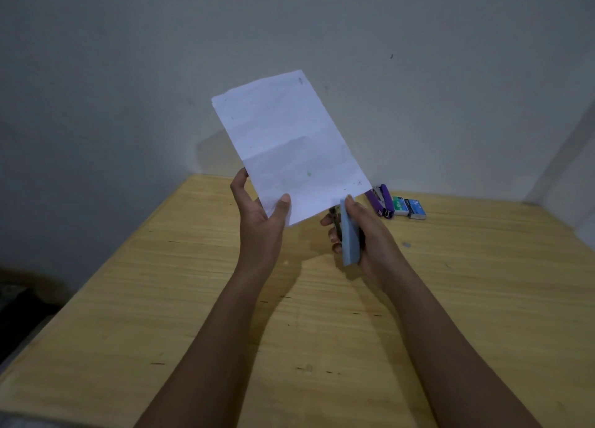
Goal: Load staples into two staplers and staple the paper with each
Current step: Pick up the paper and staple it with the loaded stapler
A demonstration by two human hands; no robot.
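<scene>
Our left hand (260, 215) pinches the paper (286, 144); our right hand (360, 231) grips the blue stapler (349, 237), its mouth hidden behind the sheet's corner.

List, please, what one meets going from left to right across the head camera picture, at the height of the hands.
left hand holding the paper → right hand holding the grey-blue stapler → purple stapler lying on the table → two small staple boxes

Blue stapler (350, 241) mouth behind paper (286, 144) corner.
</scene>
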